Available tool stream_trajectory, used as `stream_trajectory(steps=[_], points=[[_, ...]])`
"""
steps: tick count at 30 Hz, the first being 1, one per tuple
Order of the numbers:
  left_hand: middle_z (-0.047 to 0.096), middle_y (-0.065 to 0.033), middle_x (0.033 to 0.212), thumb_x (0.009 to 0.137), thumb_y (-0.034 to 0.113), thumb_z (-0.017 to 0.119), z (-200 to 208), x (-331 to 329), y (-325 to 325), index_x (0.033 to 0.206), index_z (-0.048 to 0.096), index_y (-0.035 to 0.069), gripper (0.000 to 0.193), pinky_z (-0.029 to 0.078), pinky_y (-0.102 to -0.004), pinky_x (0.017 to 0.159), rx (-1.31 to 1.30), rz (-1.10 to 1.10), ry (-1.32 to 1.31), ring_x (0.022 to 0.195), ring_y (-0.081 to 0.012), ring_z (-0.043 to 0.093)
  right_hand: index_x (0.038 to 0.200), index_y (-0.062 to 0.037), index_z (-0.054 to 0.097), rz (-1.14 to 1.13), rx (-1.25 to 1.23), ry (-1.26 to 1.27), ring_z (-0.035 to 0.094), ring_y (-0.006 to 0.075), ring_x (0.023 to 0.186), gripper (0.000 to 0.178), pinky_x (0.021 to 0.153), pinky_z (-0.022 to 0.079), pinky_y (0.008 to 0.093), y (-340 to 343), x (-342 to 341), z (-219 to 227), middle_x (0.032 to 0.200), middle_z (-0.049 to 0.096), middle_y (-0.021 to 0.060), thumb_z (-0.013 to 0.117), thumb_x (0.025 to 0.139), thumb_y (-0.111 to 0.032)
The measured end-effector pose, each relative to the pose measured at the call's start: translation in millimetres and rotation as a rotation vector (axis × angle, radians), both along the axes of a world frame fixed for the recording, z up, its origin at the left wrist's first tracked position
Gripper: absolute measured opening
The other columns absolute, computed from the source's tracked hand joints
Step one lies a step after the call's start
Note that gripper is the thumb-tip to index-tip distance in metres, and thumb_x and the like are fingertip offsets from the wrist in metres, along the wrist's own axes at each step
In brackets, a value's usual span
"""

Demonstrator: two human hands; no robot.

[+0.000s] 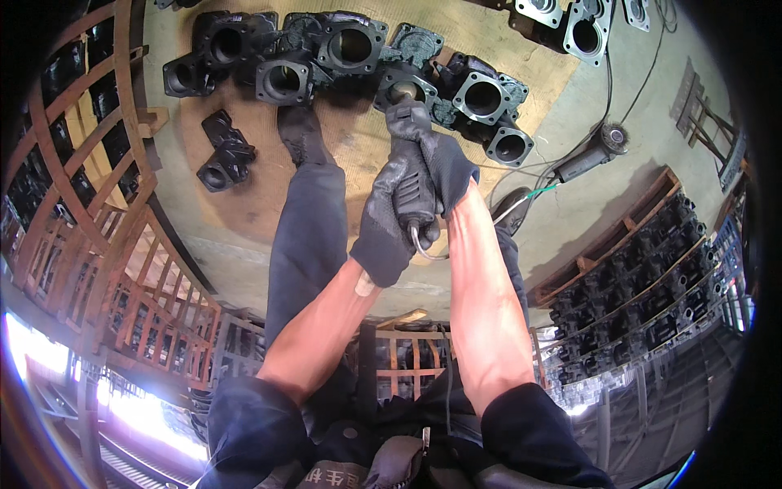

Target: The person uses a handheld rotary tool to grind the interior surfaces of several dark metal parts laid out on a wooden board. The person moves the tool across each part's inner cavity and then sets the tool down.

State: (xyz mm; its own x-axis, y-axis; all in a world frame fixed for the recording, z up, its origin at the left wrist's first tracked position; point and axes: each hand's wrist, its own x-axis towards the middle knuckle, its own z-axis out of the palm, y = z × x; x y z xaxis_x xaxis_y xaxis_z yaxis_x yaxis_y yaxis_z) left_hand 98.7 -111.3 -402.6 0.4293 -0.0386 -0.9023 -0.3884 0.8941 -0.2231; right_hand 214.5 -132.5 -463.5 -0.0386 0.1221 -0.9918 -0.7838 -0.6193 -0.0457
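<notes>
Both my hands wear dark gloves and are closed around a black handheld power grinder. My left hand wraps its rear body, by the grey cord. My right hand grips farther forward. The grinder's front end points into the round bore of a black flanged casting on the floor; its tip is hard to make out. More black castings stand in a row on either side, among them one with a wide bore to the left and one with a bright machined flange to the right.
A lone casting lies left of my shoe on the cardboard sheet. An angle grinder with trailing cords rests at right. Rusty crates stand left, and a crate of castings right. Further flanged parts sit far right.
</notes>
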Motion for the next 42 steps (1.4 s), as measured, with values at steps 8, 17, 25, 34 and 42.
stream_trajectory(steps=[8, 17, 25, 34, 42], points=[[0.068, -0.0071, 0.08, 0.095, 0.04, 0.054, 7.4, 6.3, 2.2, 0.108, 0.059, 0.007, 0.036, 0.053, -0.0336, 0.035, -0.02, 0.011, 0.056, 0.052, -0.0191, 0.064, 0.098, 0.0041, 0.068, -0.03, -0.009, 0.0, 0.059, 0.017, 0.063, 0.037, 0.059, 0.048, 0.0314, -0.3, -0.8, 8.3, 0.08, 0.064, 0.0079, 0.074, 0.081, -0.028], [0.068, -0.0061, 0.077, 0.095, 0.038, 0.056, 33.6, -4.6, -3.8, 0.104, 0.059, 0.008, 0.032, 0.047, -0.0312, 0.032, -0.015, -0.024, 0.022, 0.046, -0.0179, 0.061, 0.093, 0.0033, 0.068, 0.039, -0.075, 0.001, 0.057, 0.0148, 0.061, 0.033, 0.058, 0.046, 0.0293, 2.4, -4.2, 37.2, 0.075, 0.062, 0.0052, 0.074, 0.081, -0.027], [0.067, -0.0087, 0.077, 0.097, 0.038, 0.051, 35.7, -2.3, -7.3, 0.103, 0.058, 0.005, 0.034, 0.046, -0.0313, 0.029, -0.074, 0.016, 0.173, 0.046, -0.0192, 0.061, 0.09, 0.0038, 0.067, 0.022, -0.119, 0.007, 0.057, 0.0161, 0.055, 0.035, 0.052, 0.045, 0.0306, 3.9, -4.0, 49.0, 0.072, 0.062, 0.0066, 0.075, 0.08, -0.028], [0.066, -0.0084, 0.078, 0.096, 0.04, 0.053, 23.4, -9.9, -11.9, 0.107, 0.057, 0.004, 0.037, 0.052, -0.0343, 0.036, 0.04, -0.027, 0.076, 0.051, -0.0211, 0.063, 0.092, 0.002, 0.067, 0.042, -0.059, 0.015, 0.058, 0.0146, 0.061, 0.036, 0.055, 0.047, 0.0298, 0.2, -6.1, 37.7, 0.077, 0.063, 0.0063, 0.072, 0.085, -0.033], [0.065, -0.0078, 0.075, 0.096, 0.042, 0.051, 6.8, 0.4, -8.0, 0.107, 0.058, 0.005, 0.038, 0.05, -0.0333, 0.034, 0.028, -0.094, 0.111, 0.046, -0.0217, 0.06, 0.092, 0.0027, 0.066, 0.007, 0.035, 0.035, 0.06, 0.0153, 0.063, 0.034, 0.058, 0.049, 0.0294, -9.2, -3.4, 3.1, 0.078, 0.064, 0.0065, 0.068, 0.089, -0.031]])
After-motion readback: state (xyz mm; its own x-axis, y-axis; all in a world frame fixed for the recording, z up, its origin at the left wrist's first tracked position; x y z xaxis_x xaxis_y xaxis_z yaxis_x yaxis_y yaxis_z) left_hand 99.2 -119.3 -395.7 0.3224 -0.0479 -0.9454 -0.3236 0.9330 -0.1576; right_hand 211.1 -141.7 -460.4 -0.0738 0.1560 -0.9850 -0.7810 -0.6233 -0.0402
